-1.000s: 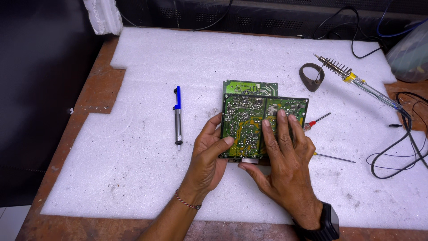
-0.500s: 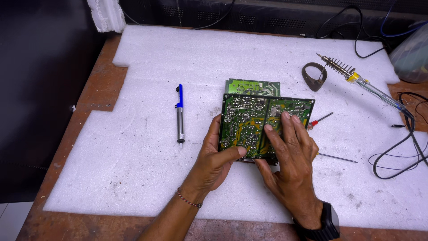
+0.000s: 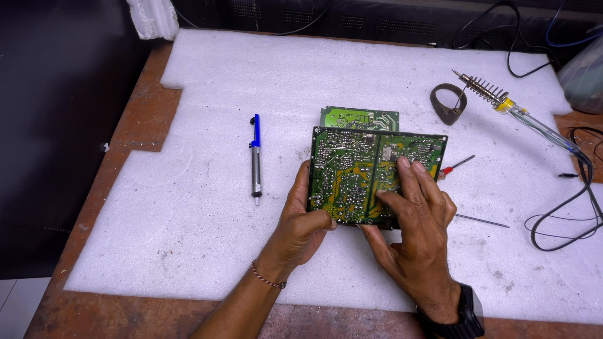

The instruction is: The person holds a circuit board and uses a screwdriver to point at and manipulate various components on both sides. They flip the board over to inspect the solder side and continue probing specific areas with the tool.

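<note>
No packages, labels, signs or screens in view. Nearest candidate: faint pale markings on the green circuit board (image 3: 352, 169) held between the left hand (image 3: 301, 220) and right hand (image 3: 418, 213), too small to tell as labels. At far right, well away from the grip, edge of a grey rounded bag-like object (image 3: 584, 78), cut off by the frame; kind not determinable.

Open foam (image 3: 188, 207) left of pen (image 3: 255, 156); soldering iron (image 3: 515, 113), cables (image 3: 565, 207) crowding right.
</note>
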